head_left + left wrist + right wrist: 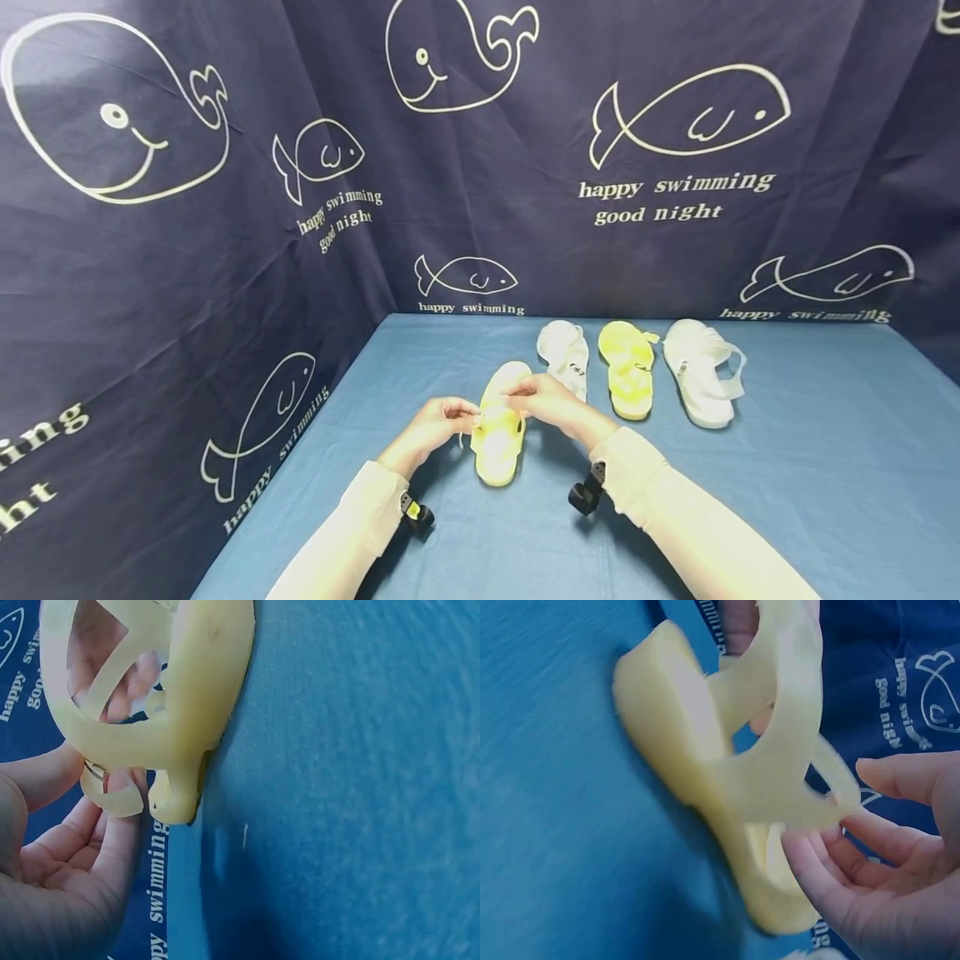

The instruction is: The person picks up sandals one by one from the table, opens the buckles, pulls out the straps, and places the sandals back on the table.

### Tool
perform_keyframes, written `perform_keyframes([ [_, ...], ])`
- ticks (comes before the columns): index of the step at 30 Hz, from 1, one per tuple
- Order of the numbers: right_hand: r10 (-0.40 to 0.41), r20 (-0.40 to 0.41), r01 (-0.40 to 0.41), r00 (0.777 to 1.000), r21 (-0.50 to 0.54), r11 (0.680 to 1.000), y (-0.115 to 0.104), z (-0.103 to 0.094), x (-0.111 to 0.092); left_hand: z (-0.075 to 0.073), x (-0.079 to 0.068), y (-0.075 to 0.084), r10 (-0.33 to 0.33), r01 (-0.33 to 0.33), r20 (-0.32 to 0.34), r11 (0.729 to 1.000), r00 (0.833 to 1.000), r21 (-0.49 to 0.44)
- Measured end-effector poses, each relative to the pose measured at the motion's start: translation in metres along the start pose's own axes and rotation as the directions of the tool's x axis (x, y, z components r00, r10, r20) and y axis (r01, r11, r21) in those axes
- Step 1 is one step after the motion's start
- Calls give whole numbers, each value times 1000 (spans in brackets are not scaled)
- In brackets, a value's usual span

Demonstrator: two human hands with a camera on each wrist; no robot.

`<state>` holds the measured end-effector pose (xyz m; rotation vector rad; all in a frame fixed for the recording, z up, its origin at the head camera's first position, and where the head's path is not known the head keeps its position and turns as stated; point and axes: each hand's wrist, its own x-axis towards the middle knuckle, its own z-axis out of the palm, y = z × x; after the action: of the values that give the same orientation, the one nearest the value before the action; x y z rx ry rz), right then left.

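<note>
A pale yellow sandal (pixel 497 457) lies on the blue cloth, heel end away from me. My left hand (pixel 433 427) is at its left side, where thumb and fingers pinch a short strap end (pixel 120 802) with a small metal buckle pin. From the other side my right hand (pixel 553 405) reaches over the sandal's heel part. Its thumb and fingers hold the thin back strap (pixel 838 776) near where it joins the wide upper (pixel 772 791). Part of the sandal's insole is hidden under the straps.
Behind and to the right stand a white sandal (pixel 561 343), another yellow sandal (pixel 630 371) and a second white sandal (pixel 697 375) with a raised back strap. The blue tablecloth (pixel 810 467) meets a dark curtain (pixel 540 225) with fish drawings at the back and left.
</note>
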<state>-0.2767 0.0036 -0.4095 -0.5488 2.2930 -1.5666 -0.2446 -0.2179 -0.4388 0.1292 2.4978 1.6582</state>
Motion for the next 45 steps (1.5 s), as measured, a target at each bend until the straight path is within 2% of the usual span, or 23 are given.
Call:
perform_keyframes([
  [5,-71,33,75,997,-158,985,-10,6,15,1,2,2,-3,3,1,1000,1000,-3],
  [8,-66,85,82,994,-205,975,-12,10,20,2,2,1,8,-8,8,1000,1000,-15],
  [16,41,100,-22,994,-186,982,-15,16,23,-2,2,-4,17,-17,11,1000,1000,-16],
  [25,56,94,-37,994,-189,981,-13,7,18,-1,1,0,6,-6,6,1000,1000,-14],
  [27,57,90,-40,994,-184,982,-12,6,16,-1,-5,8,6,-6,12,1000,1000,-7],
  [31,61,93,-50,994,-121,991,-9,8,13,2,-7,7,14,-14,-1,1000,1000,-9],
  [34,65,108,-63,992,-28,998,-6,9,10,3,-2,-4,29,-30,-12,999,999,-38],
  [38,72,107,-77,992,49,996,-1,7,8,0,-4,-9,38,-37,9,991,999,-125],
  [41,77,88,-83,993,65,994,3,4,8,-3,-5,-12,33,-29,23,985,999,-173],
  [45,87,77,-92,993,69,993,5,-1,7,-2,-6,-12,46,-40,32,985,998,-167],
])
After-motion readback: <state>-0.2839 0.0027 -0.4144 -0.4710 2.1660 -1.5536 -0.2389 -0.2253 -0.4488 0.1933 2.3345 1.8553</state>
